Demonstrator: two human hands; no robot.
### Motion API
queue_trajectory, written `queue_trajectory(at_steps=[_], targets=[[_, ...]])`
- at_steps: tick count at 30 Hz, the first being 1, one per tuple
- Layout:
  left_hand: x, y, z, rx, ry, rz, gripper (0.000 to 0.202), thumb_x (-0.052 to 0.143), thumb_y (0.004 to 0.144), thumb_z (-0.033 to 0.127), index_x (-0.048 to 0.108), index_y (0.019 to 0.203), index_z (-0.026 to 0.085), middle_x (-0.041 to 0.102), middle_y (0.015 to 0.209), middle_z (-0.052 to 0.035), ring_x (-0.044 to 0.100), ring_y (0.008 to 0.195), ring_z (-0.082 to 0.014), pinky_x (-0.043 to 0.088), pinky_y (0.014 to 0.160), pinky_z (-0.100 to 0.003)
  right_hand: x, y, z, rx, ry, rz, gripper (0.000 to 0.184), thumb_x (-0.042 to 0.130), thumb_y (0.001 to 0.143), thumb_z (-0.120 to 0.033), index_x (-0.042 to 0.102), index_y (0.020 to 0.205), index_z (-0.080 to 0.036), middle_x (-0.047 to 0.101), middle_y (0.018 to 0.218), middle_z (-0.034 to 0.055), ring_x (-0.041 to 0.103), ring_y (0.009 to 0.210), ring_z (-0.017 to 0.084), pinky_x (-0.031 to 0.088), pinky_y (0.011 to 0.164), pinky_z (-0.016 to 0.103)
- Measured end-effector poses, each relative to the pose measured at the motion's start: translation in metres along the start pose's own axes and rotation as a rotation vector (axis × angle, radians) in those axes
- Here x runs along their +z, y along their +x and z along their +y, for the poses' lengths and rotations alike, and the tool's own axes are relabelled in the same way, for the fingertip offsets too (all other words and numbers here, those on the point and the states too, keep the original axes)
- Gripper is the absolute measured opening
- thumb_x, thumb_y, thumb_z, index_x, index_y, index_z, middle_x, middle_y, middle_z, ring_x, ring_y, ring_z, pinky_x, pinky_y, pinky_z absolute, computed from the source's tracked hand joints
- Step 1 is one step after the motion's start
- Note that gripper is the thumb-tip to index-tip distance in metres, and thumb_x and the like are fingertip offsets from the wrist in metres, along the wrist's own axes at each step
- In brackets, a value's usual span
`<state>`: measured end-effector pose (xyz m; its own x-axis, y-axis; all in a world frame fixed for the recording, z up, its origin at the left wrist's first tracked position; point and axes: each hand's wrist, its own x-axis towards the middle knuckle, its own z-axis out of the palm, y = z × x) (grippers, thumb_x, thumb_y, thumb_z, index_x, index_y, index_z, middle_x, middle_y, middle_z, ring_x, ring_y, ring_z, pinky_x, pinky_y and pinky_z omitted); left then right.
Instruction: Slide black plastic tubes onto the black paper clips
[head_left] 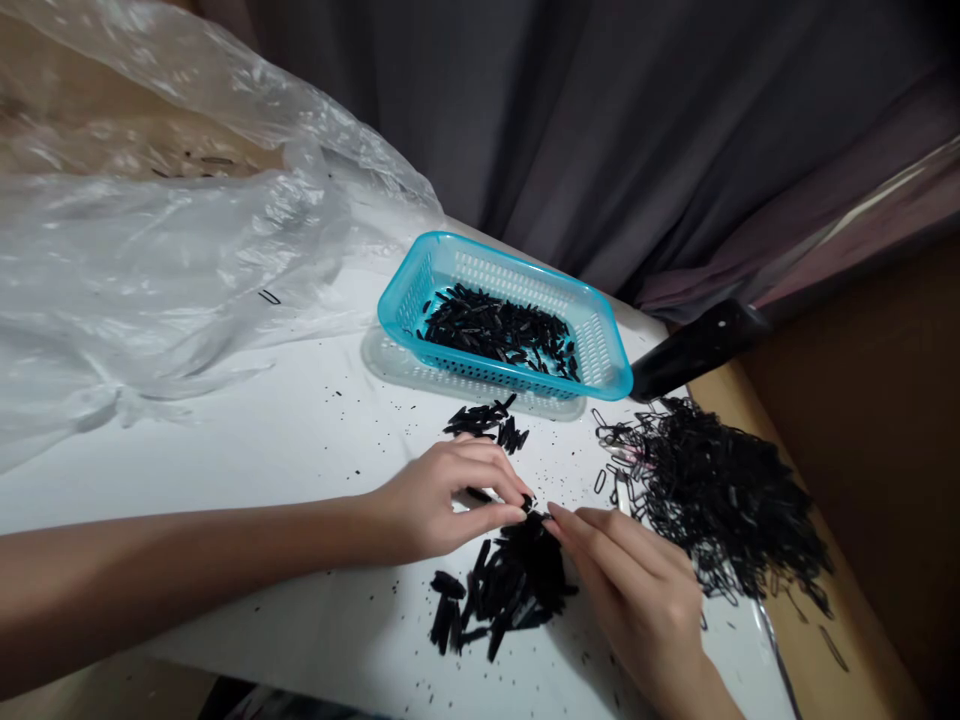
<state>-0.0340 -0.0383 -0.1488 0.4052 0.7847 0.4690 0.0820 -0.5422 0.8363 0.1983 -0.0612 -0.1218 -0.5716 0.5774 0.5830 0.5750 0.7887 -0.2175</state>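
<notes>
My left hand [454, 495] is closed in a pinch, thumb against fingertips, on a small black piece [527, 502] above the white work surface. Close by on the right, my right hand [637, 580] also pinches; a dark bit shows at its fingertips, too small to name. Under both hands lies a pile of short black strips [517, 580], some bundled side by side. A smaller heap of black strips [487, 420] sits just beyond my left hand. Behind it, a blue perforated basket [517, 378] holds many similar black pieces.
A pale tray or lid [386, 365] shows beneath the basket. To the right is a large tangle of black wire-like loops [735, 500]. A black handle-like object [694, 345] leans by the basket. Clear plastic sheeting [172, 260] covers the left; a dark curtain [570, 130] hangs behind.
</notes>
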Motion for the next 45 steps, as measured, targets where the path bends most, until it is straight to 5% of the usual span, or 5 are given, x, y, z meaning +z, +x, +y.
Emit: queue_trajectory(at_steps=[15, 33, 45], targets=[[-0.0006, 0.0000, 0.0001, -0.005, 0.040, -0.010, 0.007, 0.068, 0.091, 0.016, 0.074, 0.088, 0.018, 0.080, 0.097, -0.0067, 0.072, 0.088, -0.0194, 0.044, 0.087, -0.035, -0.0038, 0.0034, -0.0069, 0.091, 0.220, -0.038, 0.017, 0.061, 0.095, -0.011, 0.073, 0.105, -0.018, 0.073, 0.080, 0.0033, 0.068, 0.064, 0.012, 0.055, 0.057, 0.022], [-0.0003, 0.0007, 0.0022, 0.011, 0.064, -0.006, 0.003, 0.072, 0.088, 0.015, 0.073, 0.086, 0.018, 0.080, 0.093, -0.0046, 0.068, 0.084, -0.0183, 0.039, 0.085, -0.036, -0.0079, 0.0060, -0.0051, 0.060, 0.035, -0.034, 0.019, 0.065, 0.092, -0.008, 0.072, 0.109, -0.015, 0.071, 0.080, 0.0042, 0.066, 0.069, 0.012, 0.054, 0.062, 0.023], [0.0013, -0.0015, 0.0012, 0.012, 0.116, -0.018, 0.007, 0.070, 0.089, 0.018, 0.071, 0.082, 0.019, 0.078, 0.089, -0.0035, 0.067, 0.081, -0.0180, 0.037, 0.085, -0.036, -0.0078, 0.0066, -0.0059, -0.019, -0.029, -0.064, 0.017, 0.063, 0.092, -0.006, 0.072, 0.104, -0.013, 0.072, 0.075, 0.0038, 0.064, 0.057, 0.011, 0.050, 0.052, 0.022]])
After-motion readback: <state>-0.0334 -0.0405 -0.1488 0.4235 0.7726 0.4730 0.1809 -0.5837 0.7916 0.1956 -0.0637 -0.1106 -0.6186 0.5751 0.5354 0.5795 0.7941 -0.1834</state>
